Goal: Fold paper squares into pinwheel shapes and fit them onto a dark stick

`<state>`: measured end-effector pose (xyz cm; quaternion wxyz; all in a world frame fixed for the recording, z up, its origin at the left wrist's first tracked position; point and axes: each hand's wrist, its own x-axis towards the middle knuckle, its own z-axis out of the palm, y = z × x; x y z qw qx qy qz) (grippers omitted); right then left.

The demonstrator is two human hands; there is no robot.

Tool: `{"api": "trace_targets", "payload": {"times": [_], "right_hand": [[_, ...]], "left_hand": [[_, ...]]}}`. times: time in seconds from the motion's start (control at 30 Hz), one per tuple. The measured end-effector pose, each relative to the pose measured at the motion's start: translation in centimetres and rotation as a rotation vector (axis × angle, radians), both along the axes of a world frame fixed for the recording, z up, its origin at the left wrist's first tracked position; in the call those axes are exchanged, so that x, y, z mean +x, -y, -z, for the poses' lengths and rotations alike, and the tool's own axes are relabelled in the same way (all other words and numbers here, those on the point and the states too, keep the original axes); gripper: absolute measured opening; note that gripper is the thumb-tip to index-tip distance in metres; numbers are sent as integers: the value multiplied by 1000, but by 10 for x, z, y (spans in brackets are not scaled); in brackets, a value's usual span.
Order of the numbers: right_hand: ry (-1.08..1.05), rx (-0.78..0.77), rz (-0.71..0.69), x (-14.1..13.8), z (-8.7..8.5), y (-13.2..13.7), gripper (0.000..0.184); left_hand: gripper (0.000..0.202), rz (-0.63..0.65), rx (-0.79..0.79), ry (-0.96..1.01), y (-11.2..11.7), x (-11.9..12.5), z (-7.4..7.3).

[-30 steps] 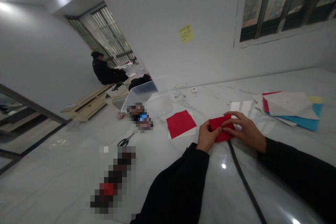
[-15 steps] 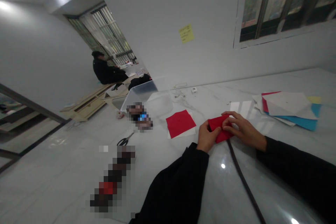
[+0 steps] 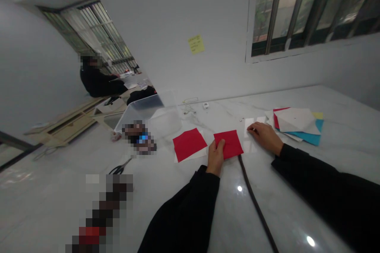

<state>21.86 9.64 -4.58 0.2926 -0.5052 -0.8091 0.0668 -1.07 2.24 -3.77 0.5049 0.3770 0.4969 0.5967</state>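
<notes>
A square of red paper (image 3: 229, 144) lies flat on the white marble table (image 3: 297, 205). My left hand (image 3: 215, 157) holds its lower left corner, with the fingertips on top of the paper. To the right, my right hand (image 3: 265, 138) rests on the table, apart from the red paper and holding nothing. Its fingertips are close to a strip of white paper (image 3: 249, 127). Left of my left hand, a second red square (image 3: 189, 144) lies on a white sheet (image 3: 196, 153).
A stack of coloured paper (image 3: 297, 123) lies at the right. Scissors (image 3: 120, 169), a clear plastic box (image 3: 151, 114) and blurred objects stand to the left. A black cable (image 3: 252, 197) crosses the table. A seated person (image 3: 97, 81) is in the far background.
My right hand has let go of the red paper and moved right. The paper now lies flat under my left hand. The whole view has shifted as my head turned.
</notes>
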Motion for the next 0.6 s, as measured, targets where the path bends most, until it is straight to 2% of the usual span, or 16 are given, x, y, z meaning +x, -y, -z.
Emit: {"api": "trace_targets", "payload": {"times": [0.13,0.3,0.43,0.6], "right_hand": [[68,71,-31,-6,6,3,31],[1,136,15,-3,10,4,33],[13,97,70,-1,6,7,21],[4,62,81,0,8,6,25]], "left_hand": [[41,-9,10,-21,1,-1,-2],[48,-3,-40,-21,4,0,-6],[51,17,-59,-16,7,2,-12],[52,20,-67,-41,7,2,-12]]}}
